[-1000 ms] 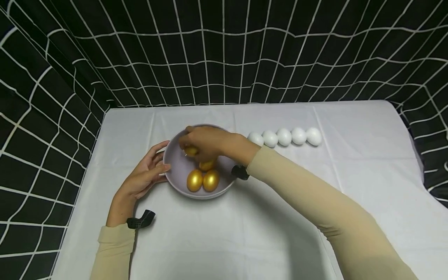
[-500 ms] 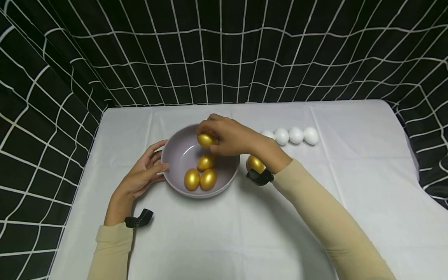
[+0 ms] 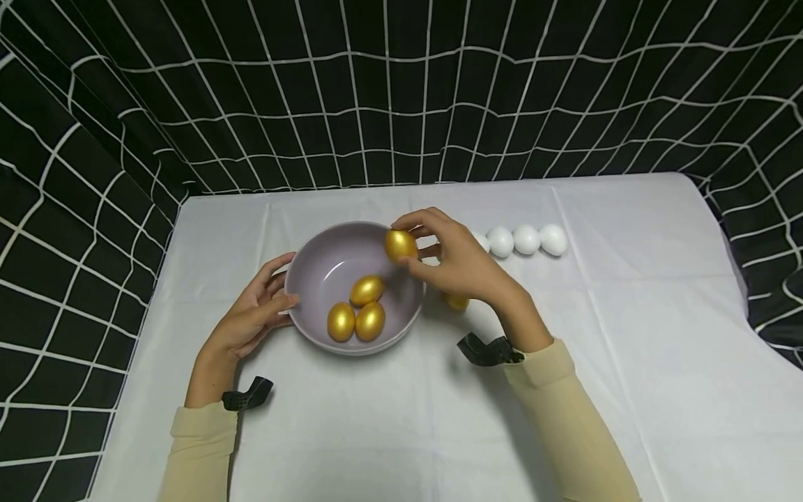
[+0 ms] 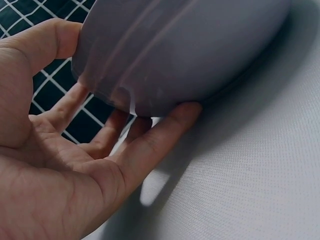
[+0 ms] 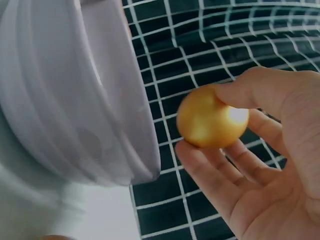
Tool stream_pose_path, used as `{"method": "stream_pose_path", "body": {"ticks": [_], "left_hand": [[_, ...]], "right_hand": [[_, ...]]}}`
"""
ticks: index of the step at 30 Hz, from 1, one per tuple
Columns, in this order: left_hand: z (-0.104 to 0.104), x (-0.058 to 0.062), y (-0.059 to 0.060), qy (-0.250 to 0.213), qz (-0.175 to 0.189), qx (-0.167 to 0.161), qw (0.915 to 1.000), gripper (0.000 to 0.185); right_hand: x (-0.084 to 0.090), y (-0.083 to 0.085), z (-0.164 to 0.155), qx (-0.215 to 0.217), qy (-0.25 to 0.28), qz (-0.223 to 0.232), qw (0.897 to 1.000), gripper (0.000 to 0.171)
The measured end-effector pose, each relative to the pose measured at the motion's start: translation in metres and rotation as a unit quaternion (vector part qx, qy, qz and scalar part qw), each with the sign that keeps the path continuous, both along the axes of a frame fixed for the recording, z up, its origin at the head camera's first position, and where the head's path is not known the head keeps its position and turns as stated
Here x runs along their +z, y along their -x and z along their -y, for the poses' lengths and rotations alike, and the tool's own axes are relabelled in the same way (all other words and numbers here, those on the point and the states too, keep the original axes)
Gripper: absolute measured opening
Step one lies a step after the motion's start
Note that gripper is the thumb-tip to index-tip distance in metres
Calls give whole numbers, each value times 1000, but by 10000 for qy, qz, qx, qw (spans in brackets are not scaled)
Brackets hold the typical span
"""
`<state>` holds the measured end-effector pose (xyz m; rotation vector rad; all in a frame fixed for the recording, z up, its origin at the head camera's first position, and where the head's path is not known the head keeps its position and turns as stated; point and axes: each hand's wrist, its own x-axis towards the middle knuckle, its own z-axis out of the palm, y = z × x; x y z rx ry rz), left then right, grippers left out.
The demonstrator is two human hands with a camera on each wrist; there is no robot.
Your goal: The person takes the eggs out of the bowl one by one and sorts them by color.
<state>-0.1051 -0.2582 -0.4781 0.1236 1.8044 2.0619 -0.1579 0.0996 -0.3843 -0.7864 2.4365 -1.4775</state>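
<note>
A grey bowl (image 3: pixel 314 268) stands on the white table and holds three gold eggs (image 3: pixel 355 312). My right hand (image 3: pixel 461 261) pinches a fourth gold egg (image 3: pixel 400 245) over the bowl's right rim; the right wrist view shows that egg (image 5: pixel 210 119) between thumb and fingers beside the bowl wall (image 5: pixel 65 100). Another gold egg (image 3: pixel 458 302) lies on the cloth, partly hidden under my right hand. My left hand (image 3: pixel 251 317) rests against the bowl's left side, with straight fingers (image 4: pixel 150 145) under the bowl's side (image 4: pixel 190 45) and the thumb on its rim.
A row of white eggs (image 3: pixel 525 239) lies on the white table (image 3: pixel 659 348) right of the bowl, its left end hidden behind my right hand. Black cloth with a white grid (image 3: pixel 401 90) walls in the back and both sides.
My right hand lifted a gold egg out of the bowl and carried it right to the rim. My right arm drew back, uncovering part of the white egg row. The left hand stayed.
</note>
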Motion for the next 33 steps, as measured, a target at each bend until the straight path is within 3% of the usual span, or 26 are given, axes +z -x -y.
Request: {"method": "stream_pose_path", "body": {"ticks": [5, 13, 21, 27, 33], "left_hand": [[2, 0, 0, 22, -4, -17, 10000, 75], [2, 0, 2, 55, 13, -19, 10000, 76], [3, -1, 1, 32, 12, -42, 10000, 75], [4, 3, 2, 12, -16, -40, 10000, 75], [2, 1, 0, 65, 21, -15, 10000, 75]], "right_hand": [[-11, -9, -15, -514, 579, 410, 9962, 45], [-27, -19, -38, -994, 781, 671, 9897, 44], [-36, -26, -59, -1371, 1593, 862, 9738, 44], [-41, -28, -71, -1626, 1374, 813, 9737, 43], [-45, -28, -85, -1775, 717, 684, 9791, 45]]}}
